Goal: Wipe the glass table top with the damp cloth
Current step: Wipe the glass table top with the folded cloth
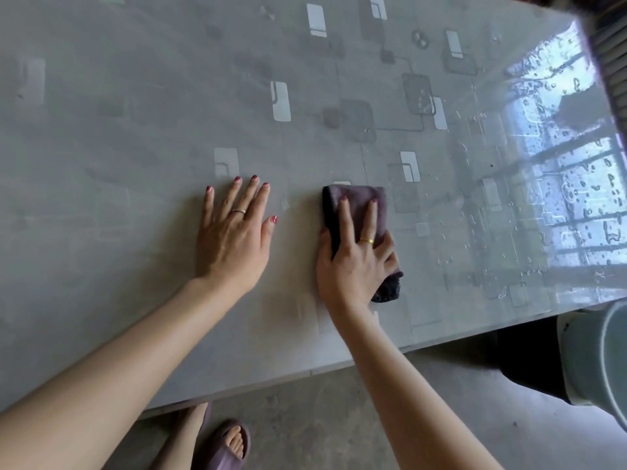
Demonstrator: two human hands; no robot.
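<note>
The grey glass table top [135,130] with a pattern of pale rectangles fills most of the view. A folded dark purple cloth [356,200] lies flat on it near the middle. My right hand [356,259] presses on the cloth with straight, spread fingers, the thumb at its left edge. My left hand [234,232] rests flat on the bare glass just left of the cloth, fingers straight and apart. Water drops and streaks [576,205] cover the glass to the right of the cloth.
The table's near edge [339,362] runs diagonally below my arms. A grey-green bucket [597,361] stands on the concrete floor at the right, close to the table corner. My foot in a purple slipper [227,446] is under the near edge.
</note>
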